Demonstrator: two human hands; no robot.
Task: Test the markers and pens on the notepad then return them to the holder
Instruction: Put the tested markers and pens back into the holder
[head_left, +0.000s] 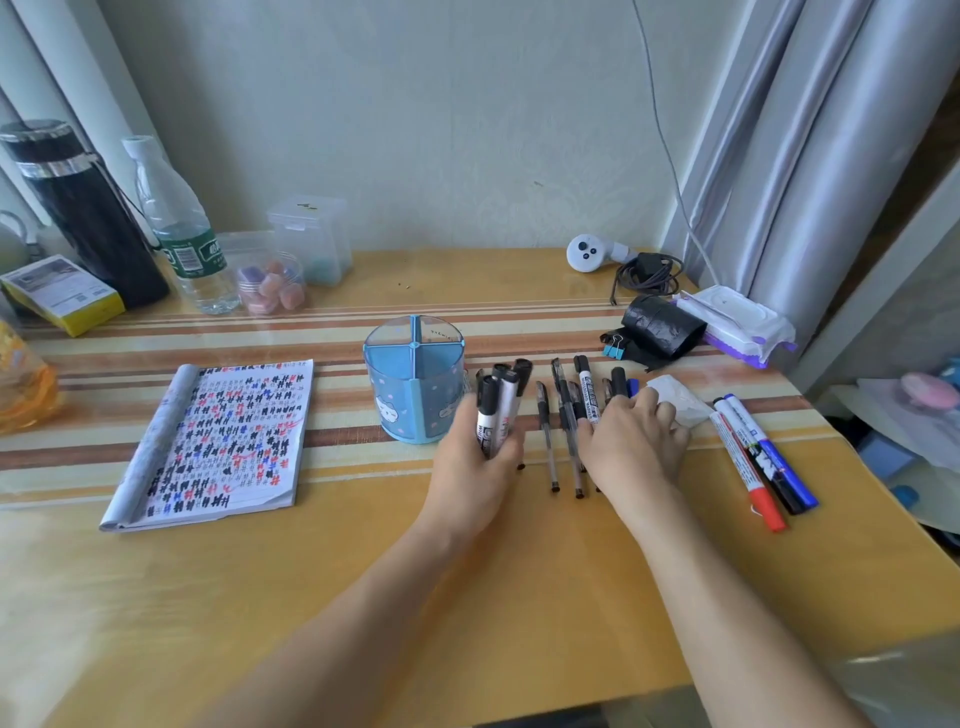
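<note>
Markers (494, 410) with black caps and white barrels, several in a bundle, are gripped upright in the left hand (472, 467), just right of centre frame. The bundle stands just beside the blue holder (415, 384), which sits upright on the desk (363, 597) at centre frame; its four compartments appear to hold nothing.

Right hand (634, 441): palm down, fingers bent over a row of loose pens (548, 441) and markers lying on the desk right of the holder. Whether it grips any of them cannot be determined. A crumpled white paper (680, 400) lies touching or just beyond its fingertips.

Three further markers (753, 457), with red, black and blue ends, lie side by side at right of frame, apart from the hand.

Notepad (223, 441): lies flat at left of centre, well apart from both hands, top page folded back, the open page densely covered with black, red and blue test marks.

Other items noted: black flask (83, 208) and water bottle (182, 223) at upper left; black tape roll (662, 325) and wipes pack (737, 322) at upper right.
</note>
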